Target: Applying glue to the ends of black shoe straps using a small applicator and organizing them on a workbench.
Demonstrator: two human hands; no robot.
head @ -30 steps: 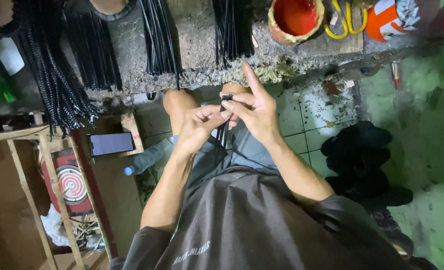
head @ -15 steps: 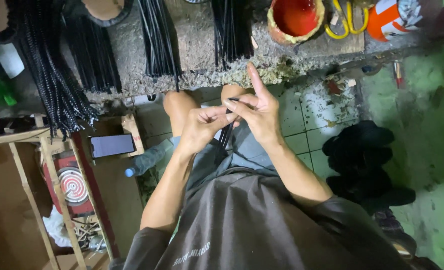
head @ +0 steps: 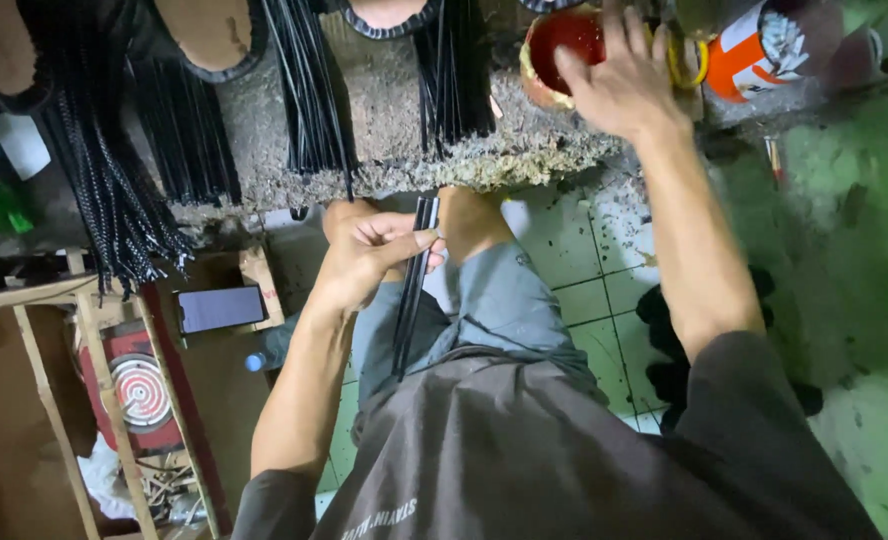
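Mid-frame, the left hand point(head: 369, 262) keeps a closed grip on thin black strips point(head: 413, 285), hanging over the lap so they stay sorted. Upper right, the right hand point(head: 619, 80), fingers spread and empty, reaches over the red pot point(head: 554, 40) on the crusted desk point(head: 394, 130).

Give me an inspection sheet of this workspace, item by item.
Surface: rough stone slab, crumbly edge.
Job's things: thin black strips pinched in left hand; red glue pot under right hand.
Clutter: orange can, phone, target-patterned disc.
Grippers: left hand closed on strips; right hand open, fingers spread over pot.
Cables: nothing seen; black strip bundles and braided cords hang over slab.
Surroundings: tiled floor, wooden frame.
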